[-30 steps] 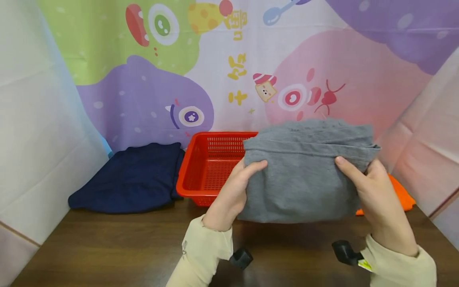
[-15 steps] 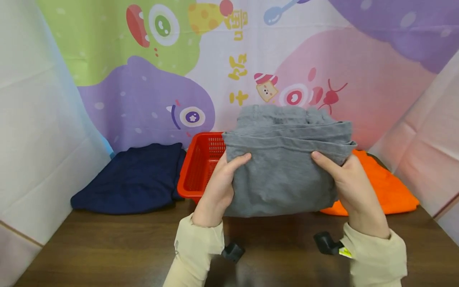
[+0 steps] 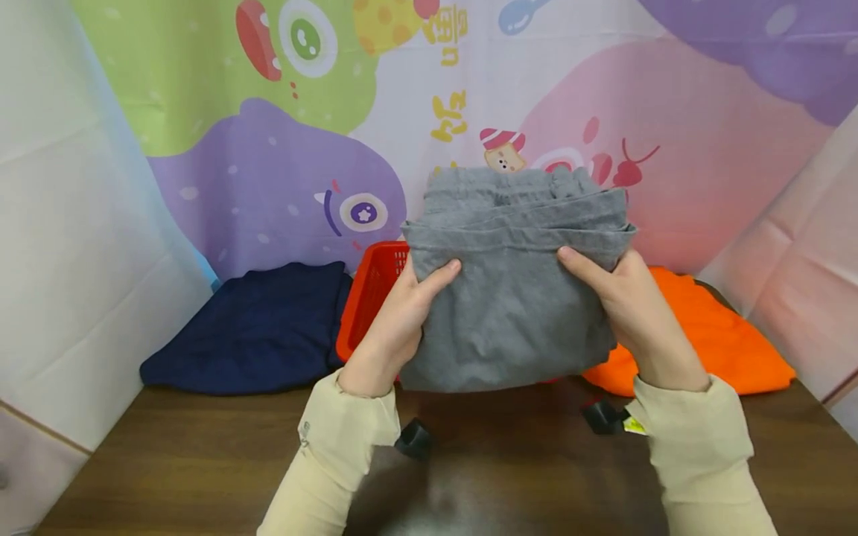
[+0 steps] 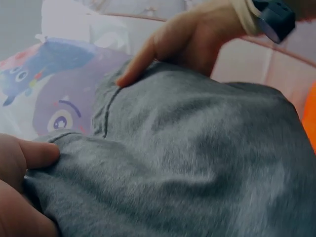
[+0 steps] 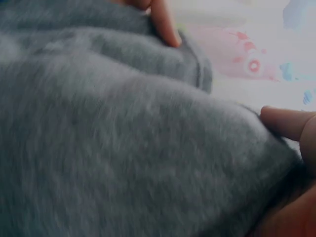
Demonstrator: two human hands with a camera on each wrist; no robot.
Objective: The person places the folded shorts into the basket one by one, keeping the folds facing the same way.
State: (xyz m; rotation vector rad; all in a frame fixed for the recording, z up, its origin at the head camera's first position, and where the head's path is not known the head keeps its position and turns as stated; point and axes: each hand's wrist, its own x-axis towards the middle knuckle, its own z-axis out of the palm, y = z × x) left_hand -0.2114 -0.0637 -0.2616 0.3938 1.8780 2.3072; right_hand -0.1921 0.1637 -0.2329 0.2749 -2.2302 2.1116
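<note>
Head view: fingers (image 3: 583, 267) pinch grey garment (image 3: 509, 305); yellow lettering (image 3: 449, 128) perhaps Chinese.

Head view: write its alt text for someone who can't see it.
A left hand and right hand hold a folded grey garment above a brown table, partly hiding a red basket between navy cloth and orange cloth.

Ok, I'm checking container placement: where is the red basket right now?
In the head view, the red basket stands on the table, mostly hidden behind the grey garment; its left end shows just right of the navy cloth.
</note>
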